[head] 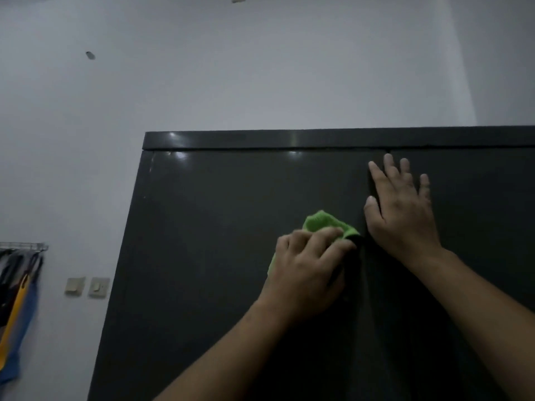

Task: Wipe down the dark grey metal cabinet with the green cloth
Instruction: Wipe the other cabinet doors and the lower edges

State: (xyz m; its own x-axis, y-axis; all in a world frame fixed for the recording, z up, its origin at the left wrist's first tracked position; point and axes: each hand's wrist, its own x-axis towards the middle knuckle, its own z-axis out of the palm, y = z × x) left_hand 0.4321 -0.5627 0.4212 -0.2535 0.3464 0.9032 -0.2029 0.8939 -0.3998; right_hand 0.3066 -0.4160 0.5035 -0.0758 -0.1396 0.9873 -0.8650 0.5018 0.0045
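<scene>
- Showing the upper front of the dark grey metal cabinet (231,198): a smooth, glossy surface with pale glints of light near the top, a flat band along the top edge, and two doors that meet at a thin vertical seam.
- Green cloth (321,222): bright lime green, soft and bunched, pressed against the left door just beside the seam. Its upper fold shows above the fingers, and a sliver shows at the hand's left edge.
- Left hand (307,270): fingers curled over the cloth, grasping it and holding it to the door.
- Right hand (402,209): laid flat on the cabinet at the seam, fingers straight and spread, holding nothing; it sits just right of the cloth.
- Surroundings: a white wall (260,68) behind the cabinet, two wall switches (86,286) to its left, and hanging clothes (17,299) at the far left edge.
</scene>
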